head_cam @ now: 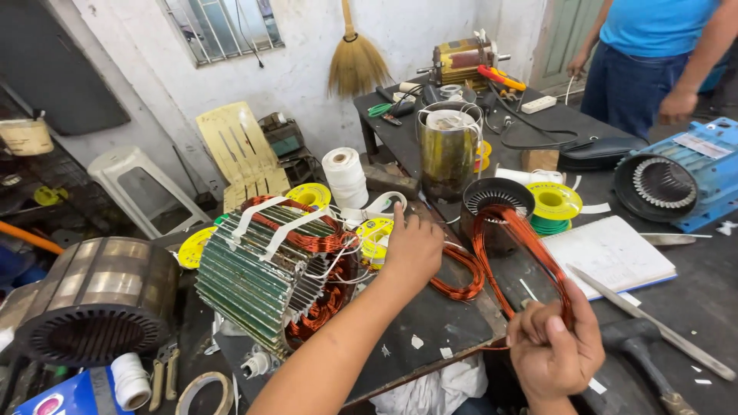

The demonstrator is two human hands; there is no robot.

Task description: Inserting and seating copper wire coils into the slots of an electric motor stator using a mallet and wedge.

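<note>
My right hand (pixel 555 343) is closed around a loop of copper winding wire (pixel 523 240) that runs up to a small black stator (pixel 496 201) on the dark workbench (pixel 446 323). My left hand (pixel 413 247) rests palm-down on the bench next to a second copper coil (pixel 460 277). Its fingers reach toward a yellow tape reel (pixel 374 234). Just left of that hand lies a large green finned stator (pixel 265 269) with copper windings and white tape strips.
Also here: a big steel stator (pixel 96 303) at the left, a blue motor housing (pixel 680 180) at the right, an open notebook (pixel 611 253), a hammer (pixel 642 353), white string spools (pixel 344 175), a green wire spool (pixel 552 207). Another person in a blue shirt (pixel 653 54) stands at the back right.
</note>
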